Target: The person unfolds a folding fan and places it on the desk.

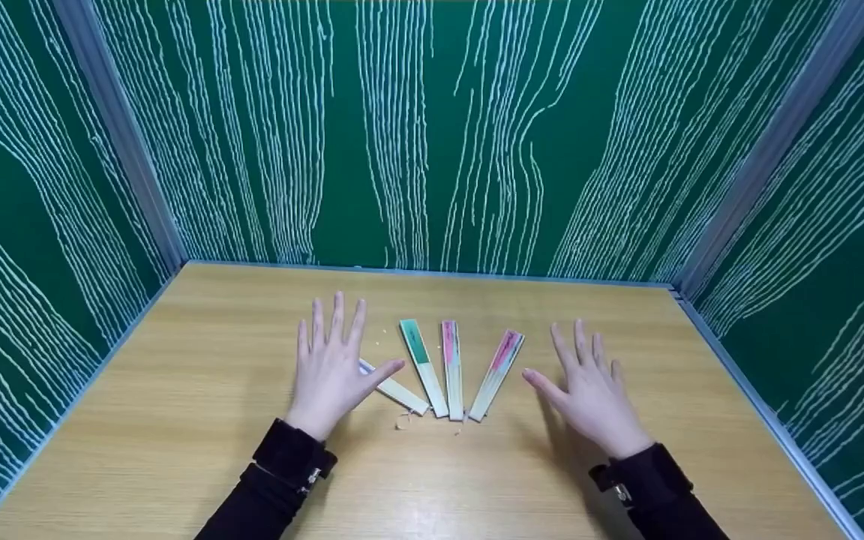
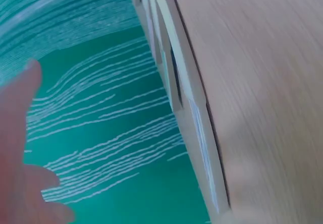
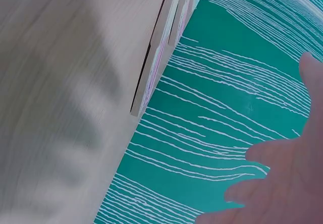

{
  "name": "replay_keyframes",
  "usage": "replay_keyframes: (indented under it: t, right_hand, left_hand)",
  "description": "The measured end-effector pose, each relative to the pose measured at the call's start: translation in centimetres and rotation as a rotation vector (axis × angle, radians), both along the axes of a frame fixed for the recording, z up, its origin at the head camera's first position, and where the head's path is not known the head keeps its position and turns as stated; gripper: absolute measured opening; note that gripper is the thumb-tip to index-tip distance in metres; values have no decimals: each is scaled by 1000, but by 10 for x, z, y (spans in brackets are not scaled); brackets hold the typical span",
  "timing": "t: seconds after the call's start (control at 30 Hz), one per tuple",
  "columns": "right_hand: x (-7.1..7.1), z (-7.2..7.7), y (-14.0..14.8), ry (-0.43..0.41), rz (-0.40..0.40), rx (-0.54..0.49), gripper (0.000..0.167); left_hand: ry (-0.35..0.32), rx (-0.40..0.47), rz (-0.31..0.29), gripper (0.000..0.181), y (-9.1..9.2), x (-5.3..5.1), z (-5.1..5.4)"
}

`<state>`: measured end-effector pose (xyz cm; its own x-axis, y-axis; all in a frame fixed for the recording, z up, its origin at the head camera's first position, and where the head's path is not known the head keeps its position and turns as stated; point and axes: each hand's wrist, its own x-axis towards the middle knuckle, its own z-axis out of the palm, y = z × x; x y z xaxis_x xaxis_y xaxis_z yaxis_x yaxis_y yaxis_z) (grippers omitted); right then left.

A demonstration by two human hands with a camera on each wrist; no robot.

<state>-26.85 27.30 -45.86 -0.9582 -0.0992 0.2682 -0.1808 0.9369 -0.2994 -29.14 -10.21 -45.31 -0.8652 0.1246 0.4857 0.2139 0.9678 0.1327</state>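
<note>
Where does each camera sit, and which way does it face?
Head: worn on the head, facing forward and down at folded fans on the table; left hand, right hand, sleeves show.
Left wrist: worn there, facing across the table towards the green wall; some of that hand shows.
Right wrist: worn there, facing likewise; some of that hand shows.
Shared: both wrist views include folded fans, table, green wall.

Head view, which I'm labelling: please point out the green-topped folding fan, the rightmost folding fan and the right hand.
Green-topped folding fan (image 1: 424, 369): head view, middle of its length.
Rightmost folding fan (image 1: 496, 375): head view, middle of its length.
Right hand (image 1: 595, 394): head view, back of the hand.
</note>
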Motion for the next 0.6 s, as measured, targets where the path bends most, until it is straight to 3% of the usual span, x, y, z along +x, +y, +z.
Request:
replay_keyframes:
  t: [0.13,0.23,0.4,0.6]
  right_hand:
    - [1,0,-2,-13,22,-4,86]
    - [2,-2,-6,-19,60,-21,88]
    - [3,-4,-20,-31,150,-88,74]
    - [5,-7,-47,-107,252,-175,49]
  left_hand:
    - [-60,58,-46,77,1,1,-7]
    - [-147,98,-90,55,5,-1,-14]
    - [-309,146,-130,46,13,-8,-23]
    - [-397,132,-157,30,21,-12,-27]
